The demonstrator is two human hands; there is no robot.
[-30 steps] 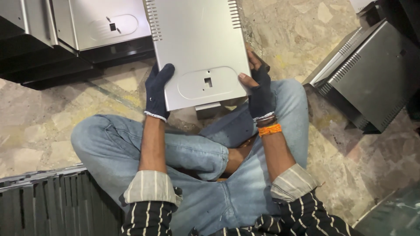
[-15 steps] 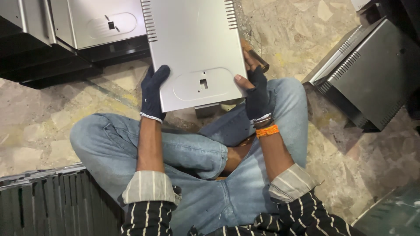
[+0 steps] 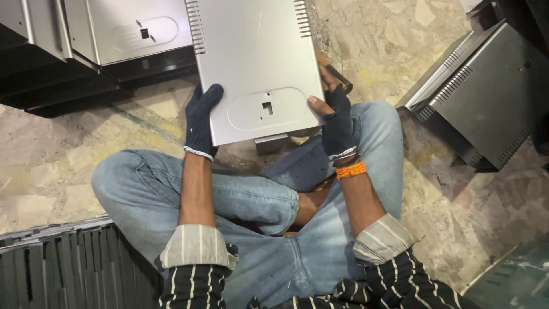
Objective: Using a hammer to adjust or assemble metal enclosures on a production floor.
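Over the crossed legs of a person sitting on a stone floor (image 3: 68,166), a grey metal panel (image 3: 251,57) is held up flat, its vent slots along both long edges and a raised oval with a small square hole near the lower end. The left hand (image 3: 201,121), in a dark glove, closes around the panel's lower left edge; the right hand (image 3: 336,123), in a fingerless dark glove with an orange band at the wrist, clamps the lower right corner, thumb on the face. Both grips sit at the near end only, so the far end hangs unsupported, and I judge it could tip or slide out if either hand loosens. The bare fingertips on the right hand lie close to the sheet edge, which may be sharp. More panels of the same kind (image 3: 134,31) are stacked at the upper left, a dark metal casing (image 3: 486,97) lies to the right, and a swinging panel could knock into them.
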